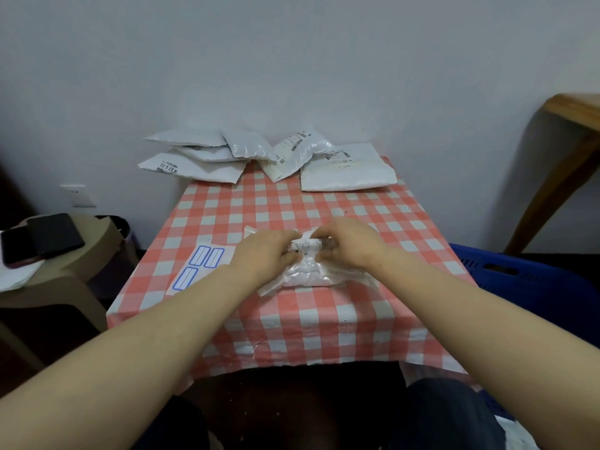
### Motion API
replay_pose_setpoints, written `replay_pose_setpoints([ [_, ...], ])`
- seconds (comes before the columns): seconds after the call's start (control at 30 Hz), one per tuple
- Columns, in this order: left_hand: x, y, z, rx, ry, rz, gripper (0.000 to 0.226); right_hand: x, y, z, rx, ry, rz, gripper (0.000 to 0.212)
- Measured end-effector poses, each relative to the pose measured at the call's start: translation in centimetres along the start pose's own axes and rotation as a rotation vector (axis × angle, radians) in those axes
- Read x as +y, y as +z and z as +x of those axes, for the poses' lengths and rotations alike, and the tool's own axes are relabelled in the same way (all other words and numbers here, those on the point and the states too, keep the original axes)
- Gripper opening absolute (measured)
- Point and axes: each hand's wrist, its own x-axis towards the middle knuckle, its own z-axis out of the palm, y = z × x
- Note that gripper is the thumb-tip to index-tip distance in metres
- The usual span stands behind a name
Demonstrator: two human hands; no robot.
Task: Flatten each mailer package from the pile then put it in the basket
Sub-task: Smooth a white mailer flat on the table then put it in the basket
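Left hand (263,251) and right hand (347,245) both pinch the mailer (308,272), bunched at its 12 o'clock edge; uneven tugging could rip it, imo.

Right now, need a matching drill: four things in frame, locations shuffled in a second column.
1 mailer pile
2 blue basket
3 label sheet
4 crumpled mailer

A gripped by left hand and right hand
B far edge of the table
C off the table's right side, lower
D flat on the table, left of both hands

Pairs: 1-B, 2-C, 3-D, 4-A
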Motion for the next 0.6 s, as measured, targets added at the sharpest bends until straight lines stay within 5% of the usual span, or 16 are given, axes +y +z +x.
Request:
replay_pose_setpoints([
  [0.07,-0.4,0.3,-0.2,0.000,0.038,0.019,0.054,0.2,-0.2,-0.2,-0.040,0.011,0.117,0.048],
  [0.17,-1.3,0.6,-0.8,0.057,0.071,0.016,0.048,0.6,-0.3,-0.3,-0.080,0.003,0.192,0.036],
  [0.4,-1.5,0.5,-0.8,-0.212,0.023,-0.006,0.059,0.1,0.9,0.2,-0.265,0.026,0.011,0.053],
  [0.6,-1.0,0.5,-0.4,-0.096,-0.082,-0.005,0.047,-1.0,1.4,0.6,-0.137,0.024,-0.062,0.024],
])
